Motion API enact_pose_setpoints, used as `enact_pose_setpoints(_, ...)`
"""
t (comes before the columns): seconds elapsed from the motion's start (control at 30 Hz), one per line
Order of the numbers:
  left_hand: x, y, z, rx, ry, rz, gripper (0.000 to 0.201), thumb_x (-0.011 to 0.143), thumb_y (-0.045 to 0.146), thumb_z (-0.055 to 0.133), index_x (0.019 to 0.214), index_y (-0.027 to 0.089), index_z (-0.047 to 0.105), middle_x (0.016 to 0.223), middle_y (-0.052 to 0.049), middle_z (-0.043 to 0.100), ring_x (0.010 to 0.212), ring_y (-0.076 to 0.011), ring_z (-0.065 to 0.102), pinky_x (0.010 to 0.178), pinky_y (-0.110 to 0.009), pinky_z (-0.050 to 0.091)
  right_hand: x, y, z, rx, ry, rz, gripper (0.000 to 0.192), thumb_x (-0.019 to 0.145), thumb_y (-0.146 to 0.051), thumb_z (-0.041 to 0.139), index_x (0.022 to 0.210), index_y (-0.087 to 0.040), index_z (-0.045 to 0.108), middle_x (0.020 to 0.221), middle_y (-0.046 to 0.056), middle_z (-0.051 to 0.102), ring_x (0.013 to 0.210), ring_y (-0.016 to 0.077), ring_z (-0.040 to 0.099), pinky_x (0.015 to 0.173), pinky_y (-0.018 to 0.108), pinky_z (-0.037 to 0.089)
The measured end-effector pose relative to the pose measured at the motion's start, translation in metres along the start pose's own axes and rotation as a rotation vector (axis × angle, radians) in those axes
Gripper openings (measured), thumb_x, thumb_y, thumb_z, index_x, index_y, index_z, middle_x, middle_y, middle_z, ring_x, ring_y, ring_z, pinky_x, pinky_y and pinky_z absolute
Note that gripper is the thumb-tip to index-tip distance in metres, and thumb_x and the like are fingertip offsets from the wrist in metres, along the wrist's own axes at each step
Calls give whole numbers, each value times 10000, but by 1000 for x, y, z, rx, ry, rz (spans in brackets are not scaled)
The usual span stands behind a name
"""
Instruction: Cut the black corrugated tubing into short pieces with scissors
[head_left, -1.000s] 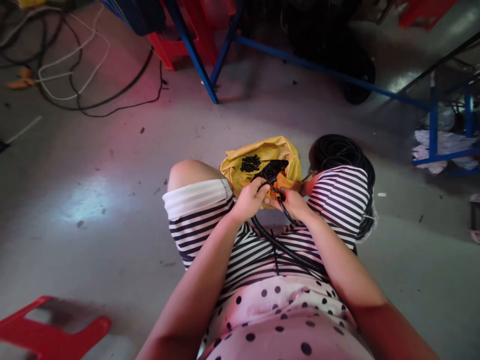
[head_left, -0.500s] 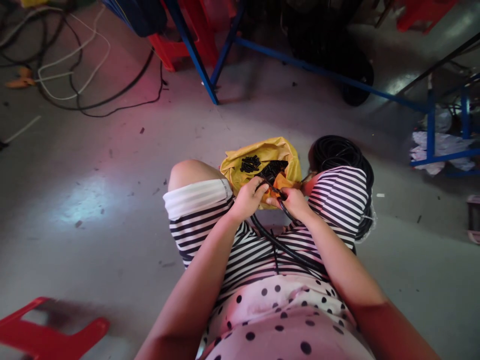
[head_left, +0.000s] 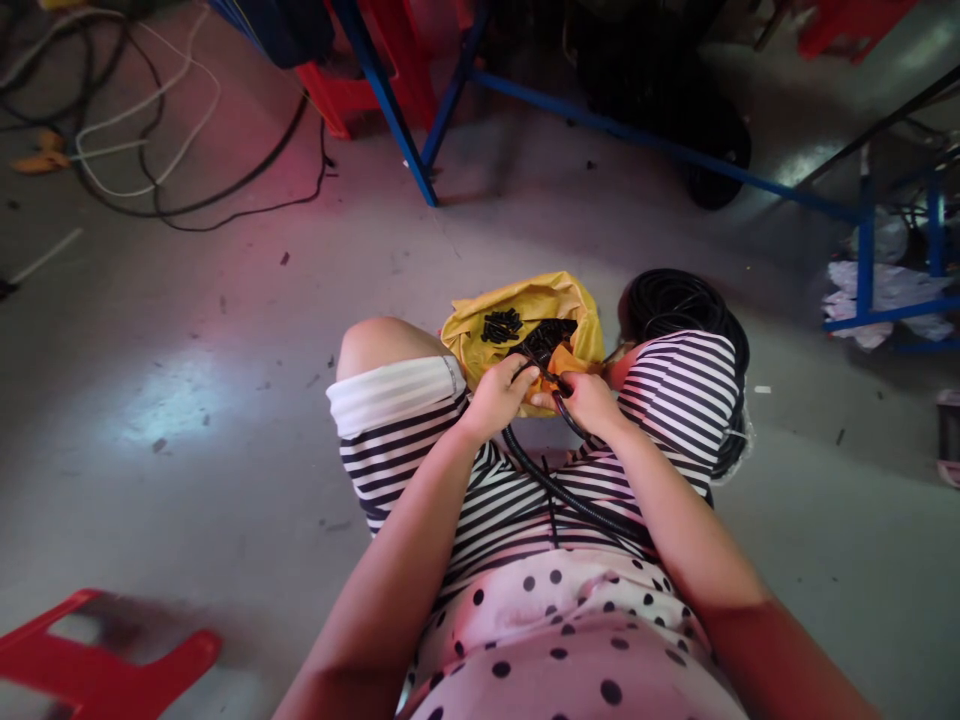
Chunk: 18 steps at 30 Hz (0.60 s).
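My left hand is closed round a black corrugated tube, which loops down over my lap. Opposite it, my right hand grips a black section of tubing near its end, the fingertips of both hands close together. A thin dark piece runs between the hands, too small to make out clearly. Just beyond them a yellow bag stands open between my knees. Inside it lie several short black tube pieces, with more of them deeper in the bag. An orange flap of material shows beside my right hand.
A coil of black tubing lies by my right knee. Blue metal frame legs stand ahead. Red stools are at lower left and ahead. Cables loop over the floor at upper left. Plastic wrapping lies at right.
Hardly anything differs. Both hands keep their hold on the black tubing at nearly the same place, and the view has shifted very slightly.
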<state>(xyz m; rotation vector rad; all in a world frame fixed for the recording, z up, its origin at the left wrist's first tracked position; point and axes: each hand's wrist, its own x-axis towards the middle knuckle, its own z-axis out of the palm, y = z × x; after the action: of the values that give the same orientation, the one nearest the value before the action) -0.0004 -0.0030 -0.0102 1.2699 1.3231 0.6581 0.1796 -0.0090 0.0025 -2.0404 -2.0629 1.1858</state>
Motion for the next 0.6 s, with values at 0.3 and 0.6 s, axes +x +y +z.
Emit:
enact_pose_setpoints(0.3, -2, 10, 2, -282, -44, -232, 208, 936, 366, 572, 835, 200, 496, 553, 97, 349, 399, -57, 314, 376, -180, 265, 3, 1, 3, 16, 9, 57, 497, 771, -679, 744, 826, -186, 759, 698, 64, 674, 696, 204, 635, 601, 279, 373)
enact_pose_setpoints(0.6, -3, 14, -3, -522, -106, -259, 344, 865, 443, 672, 1087, 207, 558, 737, 50, 500, 529, -78, 499, 444, -195, 471, 5, 1, 2, 279, 106, 63, 574, 725, -744, 699, 635, -197, 550, 607, -9, 531, 602, 139, 484, 572, 266, 341)
